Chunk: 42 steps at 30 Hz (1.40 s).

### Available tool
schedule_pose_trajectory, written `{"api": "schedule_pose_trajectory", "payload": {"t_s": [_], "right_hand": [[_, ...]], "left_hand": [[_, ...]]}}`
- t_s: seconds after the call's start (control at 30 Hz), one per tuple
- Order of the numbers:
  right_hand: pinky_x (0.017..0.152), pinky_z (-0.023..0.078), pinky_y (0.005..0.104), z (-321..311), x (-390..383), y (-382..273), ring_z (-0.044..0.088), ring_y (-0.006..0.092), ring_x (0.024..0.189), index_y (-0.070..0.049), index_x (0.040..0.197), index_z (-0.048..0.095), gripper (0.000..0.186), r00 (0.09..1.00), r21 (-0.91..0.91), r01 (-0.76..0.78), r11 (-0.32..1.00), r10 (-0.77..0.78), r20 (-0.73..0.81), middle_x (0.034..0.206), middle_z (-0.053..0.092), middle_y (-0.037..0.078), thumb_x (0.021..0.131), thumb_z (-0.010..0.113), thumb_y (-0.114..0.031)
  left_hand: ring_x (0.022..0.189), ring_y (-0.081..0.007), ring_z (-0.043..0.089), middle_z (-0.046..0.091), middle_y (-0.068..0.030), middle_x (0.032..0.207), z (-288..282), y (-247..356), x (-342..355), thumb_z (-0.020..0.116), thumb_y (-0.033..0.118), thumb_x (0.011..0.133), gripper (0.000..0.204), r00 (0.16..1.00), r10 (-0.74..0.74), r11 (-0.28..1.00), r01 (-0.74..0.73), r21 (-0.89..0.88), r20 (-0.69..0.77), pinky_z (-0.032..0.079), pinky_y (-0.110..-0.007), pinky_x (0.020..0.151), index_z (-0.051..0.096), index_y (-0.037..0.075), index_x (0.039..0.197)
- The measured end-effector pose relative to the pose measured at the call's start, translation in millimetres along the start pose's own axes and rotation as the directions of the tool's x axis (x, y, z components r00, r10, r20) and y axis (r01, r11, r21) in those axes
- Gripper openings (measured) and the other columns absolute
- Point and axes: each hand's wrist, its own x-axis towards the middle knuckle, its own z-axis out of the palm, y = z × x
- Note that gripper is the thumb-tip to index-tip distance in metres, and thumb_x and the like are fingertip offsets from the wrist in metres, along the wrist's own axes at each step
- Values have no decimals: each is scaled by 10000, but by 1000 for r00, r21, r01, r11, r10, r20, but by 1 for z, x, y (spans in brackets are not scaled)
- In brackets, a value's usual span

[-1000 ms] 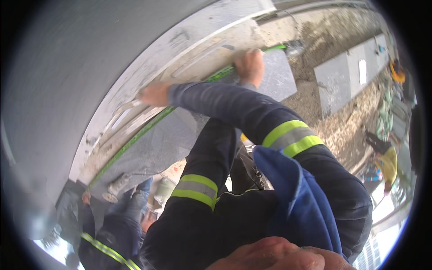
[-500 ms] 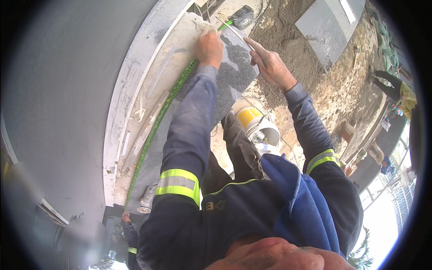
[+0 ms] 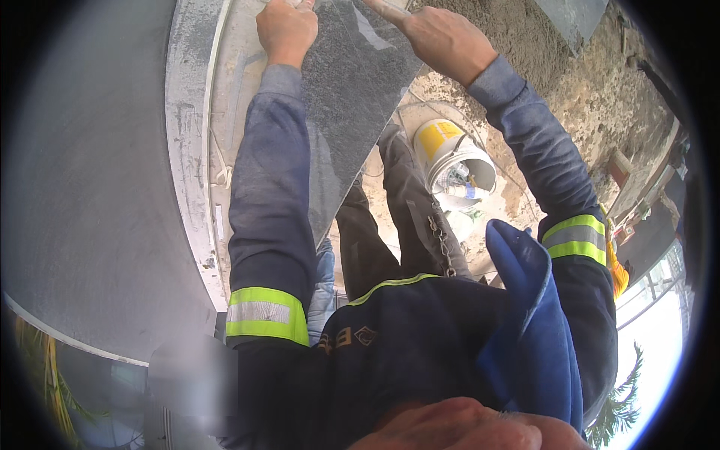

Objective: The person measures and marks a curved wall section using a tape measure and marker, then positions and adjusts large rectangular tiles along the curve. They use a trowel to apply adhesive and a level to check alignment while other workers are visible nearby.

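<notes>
My left hand (image 3: 287, 31) is a closed fist at the top edge, above the left side of a dark grey slab (image 3: 345, 97). Whatever lies inside its fingers is cut off by the frame. My right hand (image 3: 450, 45) is over the slab's right edge, fingers bent and reaching up-left toward the top edge. Its fingertips run out of view, so any thin stick in them cannot be made out. Pale smears mark the slab's surface between the hands.
A white bucket (image 3: 441, 159) with a yellow label leans by my legs, bottles inside. Left stands a big grey panel (image 3: 97, 187) with a pale ledge (image 3: 187, 127). Wet mortar (image 3: 517, 37) covers ground at upper right. Blue jeans (image 3: 322, 289) show behind my left arm.
The view has shifted, and both hands now sit higher, at the top edge. The green tape measure, the thin stick and the co-worker's hand at lower left have gone from sight.
</notes>
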Motion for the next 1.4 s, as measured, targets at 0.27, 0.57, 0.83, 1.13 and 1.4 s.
{"api": "schedule_pose_trajectory", "payload": {"t_s": [0.27,0.57,0.83,1.13,1.4], "right_hand": [[652,546,516,13,-1,13,702,386,714,-27,1034,703,230,999,-12,40,999,-40,-27,731,682,202,854,575,-93],[712,561,471,-29,12,23,711,360,811,-101,1319,625,447,979,37,187,982,-182,-96,820,709,188,884,549,-37],[725,572,468,-28,15,24,722,354,844,-96,1289,650,405,962,34,247,968,-241,-127,844,720,185,910,527,-28],[776,576,445,-11,4,31,716,358,853,-34,1096,713,278,974,-38,164,986,-167,-150,856,721,184,891,526,-19],[756,568,436,4,16,33,705,334,852,-62,1283,659,433,922,-49,274,961,-276,-270,842,709,163,876,527,3]], "left_hand": [[796,-429,672,703,-223,819,1,-24,11,624,253,878,273,983,4,998,-16,59,185,498,-529,711,729,26,768],[928,-353,636,708,-176,864,-13,-17,20,581,273,905,287,963,67,994,-87,65,261,457,-476,825,743,56,808],[966,-366,608,690,-174,881,-24,-25,34,529,269,934,296,866,283,886,-400,234,412,433,-484,868,729,72,839],[993,-376,608,685,-192,881,-9,-41,41,532,279,947,332,844,303,807,-474,353,442,434,-491,895,718,27,838],[1022,-348,587,677,-187,905,-26,-9,28,582,280,921,314,918,72,971,-154,184,389,424,-485,898,727,14,840]]}}
